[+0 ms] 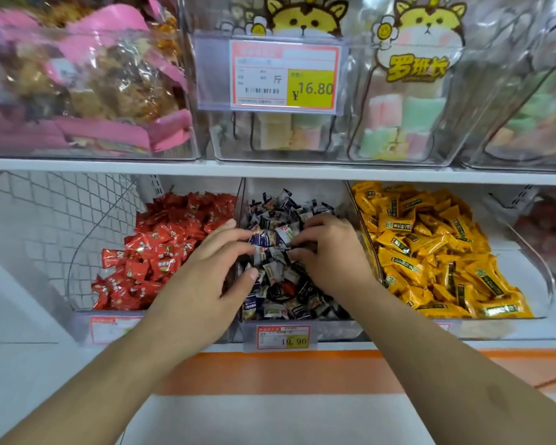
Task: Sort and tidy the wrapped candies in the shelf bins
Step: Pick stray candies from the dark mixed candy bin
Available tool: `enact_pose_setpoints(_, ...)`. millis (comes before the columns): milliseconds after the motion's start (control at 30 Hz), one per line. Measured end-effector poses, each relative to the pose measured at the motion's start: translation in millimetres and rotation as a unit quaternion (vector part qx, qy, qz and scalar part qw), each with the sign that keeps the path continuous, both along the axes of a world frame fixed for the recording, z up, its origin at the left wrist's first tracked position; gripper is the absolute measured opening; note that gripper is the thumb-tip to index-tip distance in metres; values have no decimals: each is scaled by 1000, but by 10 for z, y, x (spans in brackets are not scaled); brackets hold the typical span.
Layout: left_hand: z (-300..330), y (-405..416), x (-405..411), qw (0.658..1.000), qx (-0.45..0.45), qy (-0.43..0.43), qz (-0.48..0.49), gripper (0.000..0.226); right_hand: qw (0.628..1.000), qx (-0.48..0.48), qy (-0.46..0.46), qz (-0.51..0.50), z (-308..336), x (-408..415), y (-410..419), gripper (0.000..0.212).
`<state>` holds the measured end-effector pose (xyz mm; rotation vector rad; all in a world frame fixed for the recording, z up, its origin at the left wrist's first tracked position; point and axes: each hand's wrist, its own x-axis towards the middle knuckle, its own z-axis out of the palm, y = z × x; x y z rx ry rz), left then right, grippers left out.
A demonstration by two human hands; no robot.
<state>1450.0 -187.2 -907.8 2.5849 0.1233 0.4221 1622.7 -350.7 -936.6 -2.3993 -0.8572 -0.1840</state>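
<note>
Hands (270, 261) hide candies (280, 284); left price tag (109, 329) blurred.

Two hands reach into the lower row: the left hand (215, 261) and the right hand (331, 252), both in the middle bin (302, 329). Three clear bins of wrapped candies sit side by side across the centre of the frame, one heap each: red candies (161, 248) at left, dark blue and white candies (283, 284) in the middle, yellow candies (430, 248) at right. Each heap is too dense to count. Two price tags read clearly: one (284, 77) at upper centre, one (283, 338) at lower centre.
</note>
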Motion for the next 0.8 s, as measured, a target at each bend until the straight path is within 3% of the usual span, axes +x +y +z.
enact_pose_setpoints(233,-15,-38,7,1000,5,0,11,33,993,78,56,68,225,-156,-124,17)
enact_pose_setpoints(333,-30,-62,20,1000,0,-5,16,33,986,4,106,126,249,-300,-136,19)
enact_pose_setpoints(467,-52,-78,26,1000,-2,-13,18,30,981,-99,115,124,151,-318,-135,17)
enact_pose_setpoints(800,-68,-71,31,1000,-3,-18,16,19,985,-132,87,73,88,-267,-142,16)
